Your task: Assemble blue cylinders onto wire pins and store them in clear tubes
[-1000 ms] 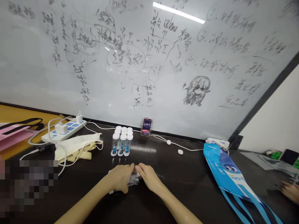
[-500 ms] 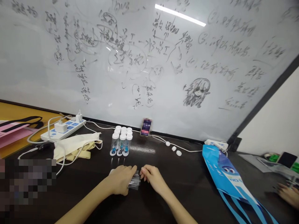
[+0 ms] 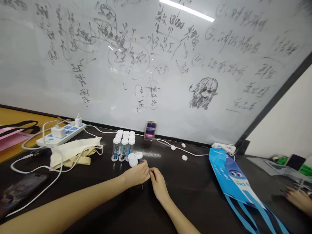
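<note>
My left hand (image 3: 137,174) is closed around clear tubes with white caps (image 3: 133,160), which lean toward the board near the middle of the table. The tube bodies are mostly hidden behind its fingers. My right hand (image 3: 158,183) is right beside it, fingertips curled together and meeting the left fingers; what they pinch, if anything, is hidden. Just behind and to the left, several clear tubes with white caps and blue contents (image 3: 124,150) stand upright in a tight group. Loose white caps (image 3: 184,158) lie to the right on the dark table.
A white power strip (image 3: 52,139), cream cloth bag (image 3: 75,149) and phone (image 3: 23,188) with cables are at left. A small device (image 3: 150,130) leans on the whiteboard (image 3: 170,97). A blue bag (image 3: 234,175) lies at right, near another person's hand (image 3: 298,198).
My left hand has moved up and right with the tubes, whose white caps now show near the standing group. My right hand stays close beside it. One fewer loose cap shows at right.
</note>
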{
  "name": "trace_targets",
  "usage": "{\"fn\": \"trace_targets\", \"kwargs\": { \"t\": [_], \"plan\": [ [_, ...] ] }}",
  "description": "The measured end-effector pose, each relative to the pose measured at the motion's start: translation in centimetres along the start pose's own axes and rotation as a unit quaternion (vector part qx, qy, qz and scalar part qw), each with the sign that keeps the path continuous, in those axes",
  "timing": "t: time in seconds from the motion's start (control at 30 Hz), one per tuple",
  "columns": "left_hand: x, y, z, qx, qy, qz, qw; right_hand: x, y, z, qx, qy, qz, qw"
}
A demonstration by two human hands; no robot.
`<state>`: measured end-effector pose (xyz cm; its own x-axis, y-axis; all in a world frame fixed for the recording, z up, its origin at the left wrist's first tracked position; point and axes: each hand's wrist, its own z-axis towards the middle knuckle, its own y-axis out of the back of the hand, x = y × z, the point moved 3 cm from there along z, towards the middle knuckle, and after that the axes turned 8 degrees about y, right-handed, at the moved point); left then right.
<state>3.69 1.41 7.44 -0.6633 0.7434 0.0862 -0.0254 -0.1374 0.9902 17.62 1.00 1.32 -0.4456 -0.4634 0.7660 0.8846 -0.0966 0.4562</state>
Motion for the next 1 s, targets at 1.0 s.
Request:
{"fn": "trace_targets", "kwargs": {
  "t": [1.0],
  "plan": [
    [1.8,0.2,0.0,0.090,0.122,-0.083,0.985,3.3,-0.5,-1.4,0.252,-0.095,0.251,0.930]
  ]
}}
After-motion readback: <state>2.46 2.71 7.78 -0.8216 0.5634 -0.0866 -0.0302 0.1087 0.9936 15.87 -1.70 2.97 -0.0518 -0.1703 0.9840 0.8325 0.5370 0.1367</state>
